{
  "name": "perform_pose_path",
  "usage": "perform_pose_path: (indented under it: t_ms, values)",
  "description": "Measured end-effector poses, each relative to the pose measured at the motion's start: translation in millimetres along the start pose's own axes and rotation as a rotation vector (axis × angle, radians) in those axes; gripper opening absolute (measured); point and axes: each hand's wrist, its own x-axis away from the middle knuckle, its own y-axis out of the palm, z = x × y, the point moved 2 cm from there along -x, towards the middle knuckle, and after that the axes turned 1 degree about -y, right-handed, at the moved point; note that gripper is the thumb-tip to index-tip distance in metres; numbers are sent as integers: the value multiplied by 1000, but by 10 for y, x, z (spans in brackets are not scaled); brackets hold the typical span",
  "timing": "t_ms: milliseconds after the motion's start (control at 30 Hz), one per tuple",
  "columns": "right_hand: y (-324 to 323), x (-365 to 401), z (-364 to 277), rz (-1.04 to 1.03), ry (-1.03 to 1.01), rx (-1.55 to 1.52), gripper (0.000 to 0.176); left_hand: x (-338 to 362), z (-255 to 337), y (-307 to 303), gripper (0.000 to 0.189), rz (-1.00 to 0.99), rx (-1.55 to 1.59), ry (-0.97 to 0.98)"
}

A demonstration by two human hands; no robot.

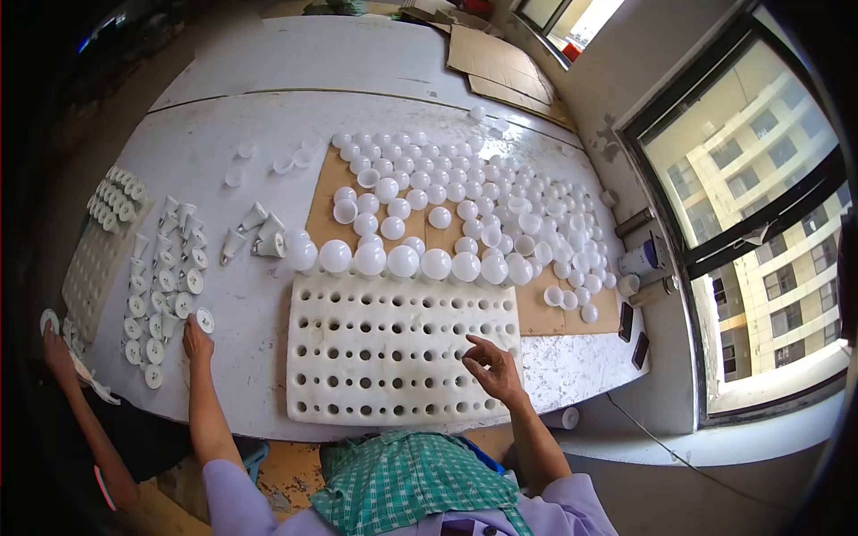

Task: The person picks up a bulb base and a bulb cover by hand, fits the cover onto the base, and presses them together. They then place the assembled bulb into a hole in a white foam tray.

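My left hand (197, 343) is closed on a white bulb base (205, 321), its round face turned up, at the near end of the rows of bulb bases (164, 280) lying on the table. Over the right part of a white foam tray (402, 368) with rows of round holes is my right hand (494, 368), its fingers bent and apart, with nothing visible in them. A row of white globe bulb covers (402, 262) sits along the tray's far edge. Several more bulb bases (269, 234) lie in a small group left of that row.
Many loose globe covers (500, 192) spread over cardboard (581, 320) at the right. At the far left, another person's hand (59, 352) holds a bulb base (50, 322) beside a second foam tray (88, 284). Two phones (626, 322) lie by the right edge, near the window.
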Motion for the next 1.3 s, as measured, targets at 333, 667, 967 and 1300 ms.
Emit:
perform_pose_path:
  t_ms: [333,667,967,1300]
  values:
    - [-1062,358,1292,479,177,66,44,323,348,-78,67,-190,28,-104]
    - [-2070,-278,2283,504,185,748,66,1935,1011,-574,36,-167,1162,-378]
    - [-2146,-1147,2805,133,109,1180,72,3109,1646,-1030,45,-268,1452,-268]
    - [-1678,-837,2080,270,-97,305,58,3405,2427,-895,54,-575,1690,-44]
